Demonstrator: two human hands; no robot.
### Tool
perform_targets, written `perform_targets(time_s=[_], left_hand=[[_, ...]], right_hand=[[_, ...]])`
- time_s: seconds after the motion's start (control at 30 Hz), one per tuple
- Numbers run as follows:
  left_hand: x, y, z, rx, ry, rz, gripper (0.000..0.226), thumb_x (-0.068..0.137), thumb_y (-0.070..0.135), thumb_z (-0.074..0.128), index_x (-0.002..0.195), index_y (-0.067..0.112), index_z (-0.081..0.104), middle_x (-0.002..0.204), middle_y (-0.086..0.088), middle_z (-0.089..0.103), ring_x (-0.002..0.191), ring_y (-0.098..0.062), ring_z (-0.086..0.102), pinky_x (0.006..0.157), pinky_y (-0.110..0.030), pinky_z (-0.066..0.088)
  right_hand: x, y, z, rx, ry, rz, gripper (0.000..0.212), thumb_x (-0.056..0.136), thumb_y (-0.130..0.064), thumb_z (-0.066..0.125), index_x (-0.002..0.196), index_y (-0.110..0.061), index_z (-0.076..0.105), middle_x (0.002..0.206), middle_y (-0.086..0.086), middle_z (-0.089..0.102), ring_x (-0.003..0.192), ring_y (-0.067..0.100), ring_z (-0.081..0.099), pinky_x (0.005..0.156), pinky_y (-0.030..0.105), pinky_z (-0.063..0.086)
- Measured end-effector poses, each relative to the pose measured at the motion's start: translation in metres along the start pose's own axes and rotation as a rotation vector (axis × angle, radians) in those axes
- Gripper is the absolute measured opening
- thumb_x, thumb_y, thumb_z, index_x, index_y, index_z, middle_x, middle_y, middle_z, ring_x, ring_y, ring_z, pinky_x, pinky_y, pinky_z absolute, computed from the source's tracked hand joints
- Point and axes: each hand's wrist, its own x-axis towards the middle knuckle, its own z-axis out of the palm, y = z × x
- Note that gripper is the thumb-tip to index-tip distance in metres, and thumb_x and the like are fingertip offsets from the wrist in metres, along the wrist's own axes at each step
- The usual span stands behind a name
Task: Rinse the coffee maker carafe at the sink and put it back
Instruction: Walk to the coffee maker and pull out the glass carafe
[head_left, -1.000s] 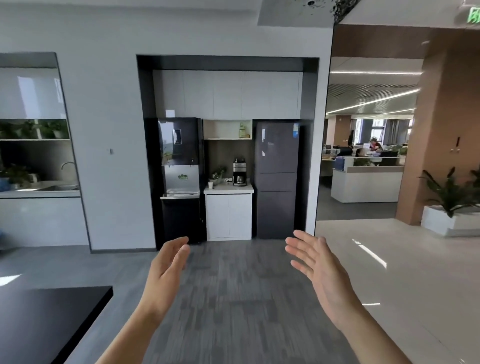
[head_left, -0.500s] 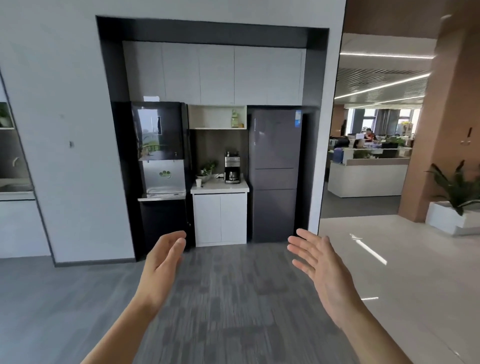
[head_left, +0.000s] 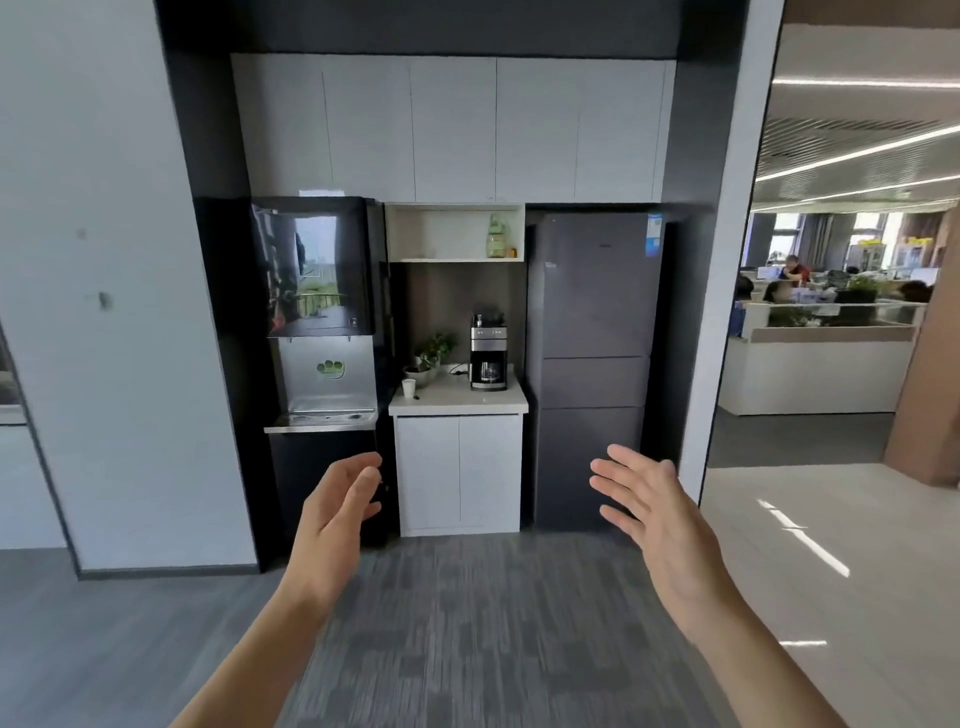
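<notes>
Your left hand (head_left: 340, 512) and right hand (head_left: 649, 512) float in front of you above the grey carpet (head_left: 467, 623), both spread wide and holding nothing, palms turned toward each other. Past them stands a white cabinet whose counter (head_left: 467, 401) carries a paper cup (head_left: 409, 388), a small plant (head_left: 431, 353) and the coffee maker (head_left: 488, 352). Your carafe (head_left: 489, 372) sits in the base of that machine. A water dispenser (head_left: 322, 322) stands left of the counter, a dark fridge (head_left: 595, 364) right.

Black-and-silver coffee maker (head_left: 488, 351), white cabinet (head_left: 459, 475), mottled grey carpet (head_left: 467, 623)
</notes>
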Motion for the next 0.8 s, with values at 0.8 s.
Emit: perform_targets(time_s=[0.8], left_hand=[[0.537,-0.307,0.073,-0.081,0.016,-0.095,0.035,0.105,0.031,0.04,0.116,0.02,0.071,0.116,0.008,0.073,0.113,-0.006,0.064,0.102,-0.044,0.048]], right_hand=[[0.565,0.262,0.073,-0.003,0.054,0.051,0.102,0.057,-0.095,0.06,0.133,-0.026,0.062,0.13,-0.002,0.074,0.123,0.013,0.068,0.105,0.039,0.049]])
